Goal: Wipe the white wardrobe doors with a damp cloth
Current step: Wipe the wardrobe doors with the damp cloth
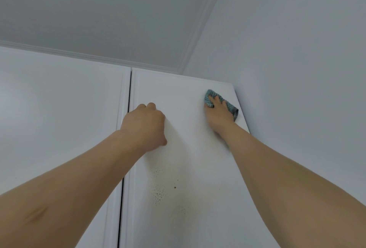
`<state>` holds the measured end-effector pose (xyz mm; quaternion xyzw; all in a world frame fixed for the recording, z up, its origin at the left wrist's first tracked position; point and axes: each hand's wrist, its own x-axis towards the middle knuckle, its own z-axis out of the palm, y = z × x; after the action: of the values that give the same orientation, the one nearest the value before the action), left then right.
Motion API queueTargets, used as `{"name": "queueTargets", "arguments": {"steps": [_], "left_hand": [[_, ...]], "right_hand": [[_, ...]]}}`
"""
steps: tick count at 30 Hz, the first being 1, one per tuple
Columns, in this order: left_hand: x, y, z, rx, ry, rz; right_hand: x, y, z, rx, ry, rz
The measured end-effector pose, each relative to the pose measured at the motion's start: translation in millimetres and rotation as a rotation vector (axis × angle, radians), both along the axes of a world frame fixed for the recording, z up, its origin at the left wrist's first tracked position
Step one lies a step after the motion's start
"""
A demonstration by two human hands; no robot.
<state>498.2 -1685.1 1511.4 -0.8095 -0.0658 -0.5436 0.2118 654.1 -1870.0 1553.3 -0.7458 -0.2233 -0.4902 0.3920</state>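
Pressed flat under the right hand (217,112), a teal cloth (229,105) sits near the top right corner of the right-hand wardrobe door (190,148), fingers spread over it rather than curled round it. Knuckles of the left hand (144,122), fingers folded and holding nothing, brace against the same door beside the dark gap (128,97) between the two doors. Brownish specks (158,188) lie lower on the panel, below and to the left of the cloth, nearer the left arm; a downward sweep would likely reach them
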Motion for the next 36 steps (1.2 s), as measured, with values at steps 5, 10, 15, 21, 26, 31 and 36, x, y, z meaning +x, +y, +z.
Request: {"name": "queueTargets", "arguments": {"steps": [5, 10, 15, 21, 26, 31, 36], "left_hand": [[1, 2, 1, 0.027, -0.017, 0.002], [1, 4, 2, 0.027, -0.036, -0.04], [-8, 10, 6, -0.102, 0.069, -0.159], [-16, 49, 19, -0.063, -0.126, -0.083], [-17, 59, 15, -0.079, -0.123, -0.173], [-30, 63, 22, -0.169, -0.189, -0.306], [-45, 57, 16, -0.195, -0.248, -0.382]], "right_hand": [[-36, 59, 1, -0.16, -0.178, 0.026], [-53, 73, -30, -0.329, -0.294, 0.294], [-26, 24, -34, -0.314, -0.257, 0.049], [-21, 27, 4, -0.097, -0.023, -0.044], [-50, 72, 35, -0.149, -0.076, -0.053], [-83, 126, 45, -0.348, -0.239, 0.016], [-83, 138, 19, -0.46, -0.397, 0.061]]}}
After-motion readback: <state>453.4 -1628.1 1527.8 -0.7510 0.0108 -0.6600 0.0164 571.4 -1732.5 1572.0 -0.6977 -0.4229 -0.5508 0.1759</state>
